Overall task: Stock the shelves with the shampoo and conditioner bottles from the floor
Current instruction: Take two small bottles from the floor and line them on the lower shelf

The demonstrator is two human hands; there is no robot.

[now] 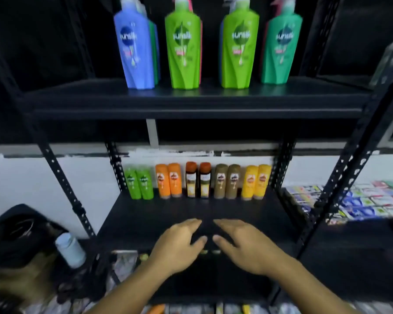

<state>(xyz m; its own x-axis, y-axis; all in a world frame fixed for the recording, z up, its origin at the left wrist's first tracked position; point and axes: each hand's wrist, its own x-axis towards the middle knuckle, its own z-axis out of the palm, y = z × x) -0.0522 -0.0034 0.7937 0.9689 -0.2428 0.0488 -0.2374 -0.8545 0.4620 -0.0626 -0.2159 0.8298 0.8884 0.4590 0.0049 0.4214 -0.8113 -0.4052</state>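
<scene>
Now, both of your hands are empty. Your left hand [179, 243] and your right hand [243, 243] lie side by side, fingers loosely spread and slightly bent, gripping nothing. Their fingertips point toward each other with a narrow gap between them. They sit over the front half of the lower shelf [145, 214]; whether the palms touch the board cannot be told.

Ahead of your fingers the lower shelf is open dark board as far as the row standing upright along its back edge. From its left end the row runs: a green pair [139, 183], an orange pair [168, 180], a dark pair with rust caps [198, 180], an olive pair [227, 181] and a yellow pair [256, 181]. The bottles of each pair touch, and slim gaps part the pairs. The row fills nearly the whole back edge between the left rear post [116, 166] and the right rear post [281, 164].

Above the lower shelf, the upper shelf [191, 103] carries four tall pump bottles near its front edge: a blue pump bottle [134, 48], two green pump bottles [183, 48] and a teal pump bottle [281, 46], with more bottles close behind them.

Left of the lower shelf stand a white bottle [70, 250] and a dark bag [16, 234]. Right of it lie stacked toothpaste boxes [368, 200]. Below its front edge orange and yellow shapes show, too blurred to name.
</scene>
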